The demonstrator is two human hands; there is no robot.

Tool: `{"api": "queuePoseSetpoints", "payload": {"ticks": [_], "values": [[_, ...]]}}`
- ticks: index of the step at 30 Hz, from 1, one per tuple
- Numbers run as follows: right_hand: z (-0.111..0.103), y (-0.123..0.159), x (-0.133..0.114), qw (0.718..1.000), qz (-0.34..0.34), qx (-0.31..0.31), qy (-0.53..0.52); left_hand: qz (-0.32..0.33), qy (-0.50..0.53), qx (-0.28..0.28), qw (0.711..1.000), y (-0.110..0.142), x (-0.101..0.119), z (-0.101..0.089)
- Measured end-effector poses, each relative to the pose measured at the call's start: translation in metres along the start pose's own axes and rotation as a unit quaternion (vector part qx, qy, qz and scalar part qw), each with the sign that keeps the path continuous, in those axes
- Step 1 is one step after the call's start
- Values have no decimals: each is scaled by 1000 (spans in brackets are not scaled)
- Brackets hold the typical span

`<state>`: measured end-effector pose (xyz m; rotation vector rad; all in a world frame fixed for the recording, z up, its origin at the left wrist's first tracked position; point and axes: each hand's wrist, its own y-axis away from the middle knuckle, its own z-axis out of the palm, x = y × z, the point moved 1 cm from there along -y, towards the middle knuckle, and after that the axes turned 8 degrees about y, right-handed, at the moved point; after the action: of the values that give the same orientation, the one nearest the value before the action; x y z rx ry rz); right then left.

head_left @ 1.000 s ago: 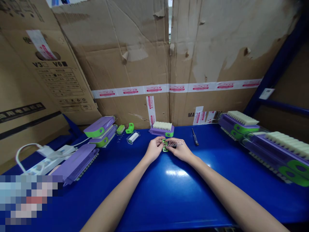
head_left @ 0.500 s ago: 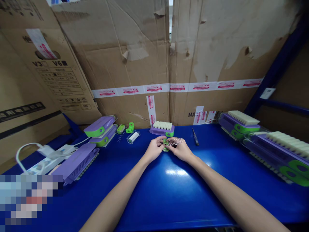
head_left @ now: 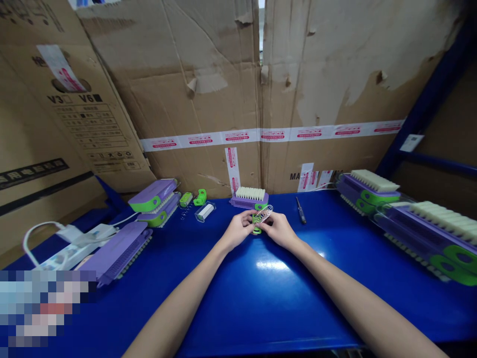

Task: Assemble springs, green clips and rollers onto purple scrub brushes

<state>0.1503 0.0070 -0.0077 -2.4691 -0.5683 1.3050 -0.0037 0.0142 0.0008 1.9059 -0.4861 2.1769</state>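
Observation:
Close together over the blue table, my two hands work on one small assembly. My left hand (head_left: 240, 227) has its fingers closed on a small green plastic part (head_left: 257, 230). In my right hand (head_left: 276, 227), thumb and fingers pinch a coiled metal spring (head_left: 265, 214) at its lower end, against the green part. The spring tilts up to the right, its upper end free. Exactly how the spring meets the part is hidden by my fingers. Just behind my hands stands a purple brush (head_left: 249, 200) with cream bristles facing up.
A screwdriver (head_left: 301, 211) lies to the right. Purple-and-green brushes are stacked at left (head_left: 153, 195) and right (head_left: 374, 191). A green bracket (head_left: 200, 197), a clear case with a white insert (head_left: 205, 212) and a power strip (head_left: 74, 248) are on the left. Cardboard (head_left: 201, 109) walls the back.
The spring has swung from nearly level, pointing right, to a steeper upward tilt above the green part. My hands stay in nearly the same place.

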Motion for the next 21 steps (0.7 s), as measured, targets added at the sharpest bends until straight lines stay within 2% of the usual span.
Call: {"api": "queuePoseSetpoints", "payload": {"ticks": [9,21], "values": [[1,0,-2,1000,10,13,-25,-21,20,-3,1000,2,4,4],[-3,-4,-6,998,63,-19,-23,-33,-47,5,998,-1,3,7]]}}
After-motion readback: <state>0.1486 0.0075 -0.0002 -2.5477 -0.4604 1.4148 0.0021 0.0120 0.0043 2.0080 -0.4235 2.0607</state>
